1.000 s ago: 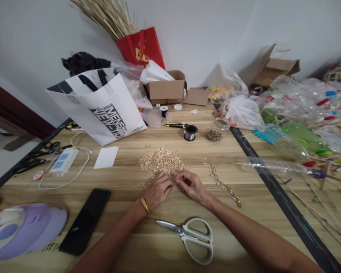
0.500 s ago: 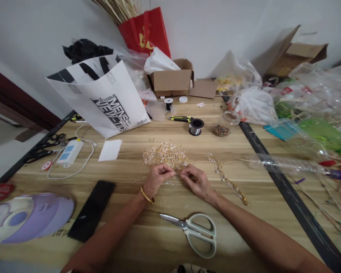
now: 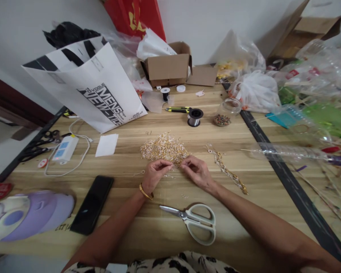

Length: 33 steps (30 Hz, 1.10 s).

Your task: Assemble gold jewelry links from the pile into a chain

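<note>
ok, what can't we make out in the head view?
All head view:
Whether the left hand or right hand pinches anything: too small.
Single pieces in the gold pile: too small.
Top of the red bag: cut off by upper edge.
Bottom of the cardboard box: hidden by its front wall.

Craft workspace: wooden table [image 3: 147, 231], wire spool [image 3: 195, 118], scissors [image 3: 188, 218], heaped golden bits [image 3: 163, 147]

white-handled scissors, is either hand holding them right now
No, the scissors lie on the table, while the left hand and right hand are up beside the pile of small gold-coloured pieces.
</note>
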### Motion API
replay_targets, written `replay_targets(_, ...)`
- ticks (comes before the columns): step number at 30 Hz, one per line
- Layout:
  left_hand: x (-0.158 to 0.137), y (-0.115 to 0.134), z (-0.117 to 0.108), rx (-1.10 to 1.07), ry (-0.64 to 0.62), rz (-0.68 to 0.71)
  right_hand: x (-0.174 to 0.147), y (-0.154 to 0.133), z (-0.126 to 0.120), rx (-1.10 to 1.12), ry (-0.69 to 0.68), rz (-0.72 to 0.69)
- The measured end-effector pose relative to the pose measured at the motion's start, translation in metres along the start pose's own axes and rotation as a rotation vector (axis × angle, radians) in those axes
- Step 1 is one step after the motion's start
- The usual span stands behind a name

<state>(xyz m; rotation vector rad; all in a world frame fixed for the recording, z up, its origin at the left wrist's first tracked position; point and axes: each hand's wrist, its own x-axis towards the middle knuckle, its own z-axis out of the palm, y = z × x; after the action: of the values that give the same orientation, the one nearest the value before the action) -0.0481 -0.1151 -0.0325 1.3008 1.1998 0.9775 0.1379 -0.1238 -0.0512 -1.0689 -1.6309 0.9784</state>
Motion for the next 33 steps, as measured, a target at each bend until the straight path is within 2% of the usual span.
replay_targets(6, -0.005, 0.003, 0.001, 0.122, -0.044, 0.077, 0.004, 0.002, -0.002, 0.166, 0.027, 0.149)
replay_targets(12, -0.007, -0.001, 0.005, 0.423, -0.151, 0.364, 0.008, 0.006, -0.003, 0.26, 0.055, 0.211)
replay_targets(15, -0.006, -0.004, 0.006, 0.491, -0.185, 0.453, 0.008, 0.006, -0.003, 0.276, 0.053, 0.221)
replay_targets(25, -0.005, -0.009, 0.006, 0.569, -0.137, 0.434, 0.008, 0.004, -0.003, 0.255, 0.027, 0.204)
replay_targets(33, -0.008, -0.006, 0.008, 0.654, -0.186, 0.525, 0.008, 0.005, -0.002, 0.229, 0.012, 0.195)
